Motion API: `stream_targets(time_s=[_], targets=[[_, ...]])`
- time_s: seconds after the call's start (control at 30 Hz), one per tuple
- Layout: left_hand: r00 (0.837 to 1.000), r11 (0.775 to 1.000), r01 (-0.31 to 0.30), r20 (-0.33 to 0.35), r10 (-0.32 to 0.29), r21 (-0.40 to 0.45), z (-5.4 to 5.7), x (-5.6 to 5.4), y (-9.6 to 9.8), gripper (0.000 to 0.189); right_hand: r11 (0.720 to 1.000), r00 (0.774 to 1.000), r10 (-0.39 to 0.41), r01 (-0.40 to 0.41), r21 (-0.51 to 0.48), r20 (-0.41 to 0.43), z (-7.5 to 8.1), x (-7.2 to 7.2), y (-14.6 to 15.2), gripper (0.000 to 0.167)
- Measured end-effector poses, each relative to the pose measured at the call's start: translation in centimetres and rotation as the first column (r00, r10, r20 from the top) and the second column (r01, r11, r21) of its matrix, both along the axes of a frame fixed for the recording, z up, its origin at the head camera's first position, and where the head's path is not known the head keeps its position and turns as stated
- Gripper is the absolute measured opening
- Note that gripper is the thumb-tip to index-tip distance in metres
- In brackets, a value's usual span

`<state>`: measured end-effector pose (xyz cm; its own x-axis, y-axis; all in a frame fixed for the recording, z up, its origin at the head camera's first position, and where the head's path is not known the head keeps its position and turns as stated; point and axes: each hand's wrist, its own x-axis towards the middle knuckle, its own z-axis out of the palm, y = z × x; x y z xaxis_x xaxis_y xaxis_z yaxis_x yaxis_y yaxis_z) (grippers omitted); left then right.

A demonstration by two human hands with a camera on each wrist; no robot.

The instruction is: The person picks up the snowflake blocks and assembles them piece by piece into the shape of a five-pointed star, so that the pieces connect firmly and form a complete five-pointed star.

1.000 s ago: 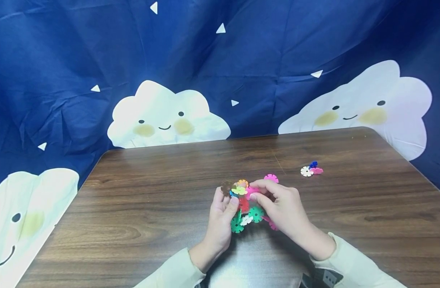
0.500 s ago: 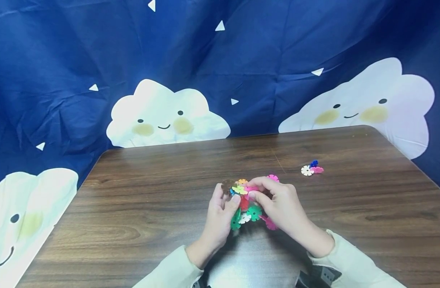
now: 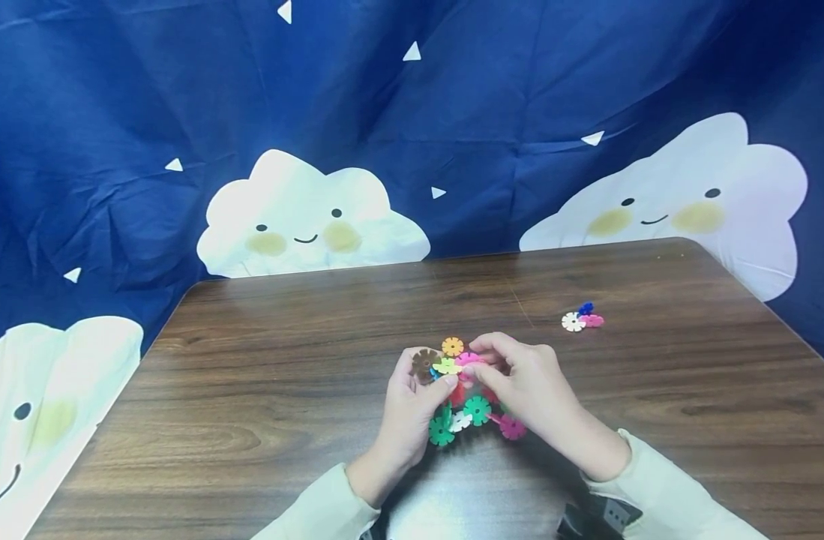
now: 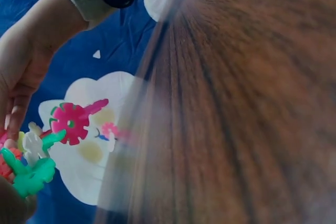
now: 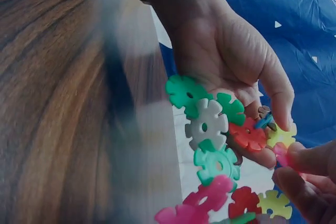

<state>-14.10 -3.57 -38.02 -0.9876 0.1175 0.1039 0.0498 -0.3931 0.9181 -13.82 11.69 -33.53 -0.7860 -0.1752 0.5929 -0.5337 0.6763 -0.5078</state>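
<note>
Slotted plastic snowflake discs, joined into one branching piece, hang between both hands over the table. My left hand (image 3: 401,412) grips it from the left, thumb against its front near a yellow disc (image 3: 447,366). A brown disc (image 3: 425,364) and an orange disc (image 3: 452,346) stand out at the top. With thumb and index finger, my right hand (image 3: 543,390) pinches a pink disc (image 3: 468,360) beside the yellow one. Below run green (image 3: 477,410) and white discs, ending in a magenta disc (image 3: 512,427). The right wrist view shows a red disc (image 5: 248,134) against the left hand's fingers.
Farther back on the right of the brown wooden table (image 3: 283,360) lies a small joined cluster: a white disc (image 3: 573,322), a pink disc (image 3: 592,321) and a blue disc (image 3: 585,308). A blue cloth with clouds (image 3: 310,217) hangs behind the table.
The joined piece has turned slightly: the orange disc shows more fully, and the pink disc seen behind the right hand is out of sight. Both hands stay close together; the cluster lies still.
</note>
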Motion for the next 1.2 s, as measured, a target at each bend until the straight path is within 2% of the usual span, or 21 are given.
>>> stream_targets(time_s=[0.13,0.27,0.4,0.5,0.6,0.67,0.73,0.77,0.83,0.9,0.97,1.0,1.2], targets=[[0.999,0.999,-0.046,-0.007,0.046,0.003,0.1,-0.1,0.1,0.031,0.999,0.995,-0.032,0.031,-0.007,-0.096,0.3,-0.3,0.8,0.022],[0.996,0.996,-0.093,0.005,0.093,0.01,0.2,-0.2,0.0,0.032,0.995,0.985,-0.076,0.066,-0.071,-0.156,1.0,-1.0,2.3,0.017],[0.993,0.993,-0.119,0.013,0.119,0.01,0.2,-0.2,0.0,0.031,0.981,0.958,-0.165,0.134,-0.142,-0.234,1.1,-2.4,4.5,0.013],[0.992,0.992,-0.129,0.013,0.129,0.008,0.2,-0.3,-0.1,0.03,0.965,0.947,-0.231,0.194,-0.176,-0.223,0.8,-3.8,6.3,0.012],[0.991,0.991,-0.135,0.012,0.135,0.009,0.2,-0.3,-0.1,0.03,0.961,0.959,-0.259,0.245,-0.127,-0.117,0.6,-4.7,8.1,0.018],[0.99,0.99,-0.138,0.011,0.137,0.011,0.3,-0.2,-0.1,0.03,0.965,0.965,-0.261,0.261,-0.021,-0.011,0.5,-5.2,9.3,0.027],[0.99,0.99,-0.14,0.012,0.14,0.017,0.3,-0.2,-0.1,0.03,0.963,0.958,-0.257,0.243,0.116,0.127,0.4,-5.6,10.3,0.038],[0.99,0.99,-0.14,0.012,0.14,0.019,0.3,-0.2,-0.1,0.03,0.959,0.947,-0.252,0.217,0.183,0.2,0.2,-5.9,10.8,0.045],[0.99,0.989,-0.143,0.016,0.143,0.023,0.3,-0.2,0.0,0.031,0.943,0.909,-0.246,0.144,0.299,0.337,-0.3,-6.5,11.7,0.057],[0.989,0.989,-0.146,0.02,0.146,0.028,0.4,-0.1,0.0,0.031,0.929,0.866,-0.24,0.074,0.363,0.439,-0.9,-7.0,12.4,0.065],[0.989,0.988,-0.149,0.023,0.148,0.029,0.4,-0.1,0.0,0.031,0.921,0.838,-0.232,0.024,0.39,0.495,-1.5,-7.5,12.9,0.07],[0.989,0.988,-0.149,0.024,0.148,0.03,0.4,-0.1,0.0,0.032,0.918,0.831,-0.227,0.009,0.396,0.507,-1.8,-7.6,13.1,0.071],[0.989,0.989,-0.145,0.029,0.144,0.036,0.4,0.0,0.0,0.032,0.916,0.822,-0.211,-0.023,0.401,0.53,-2.7,-8.1,13.7,0.07]])
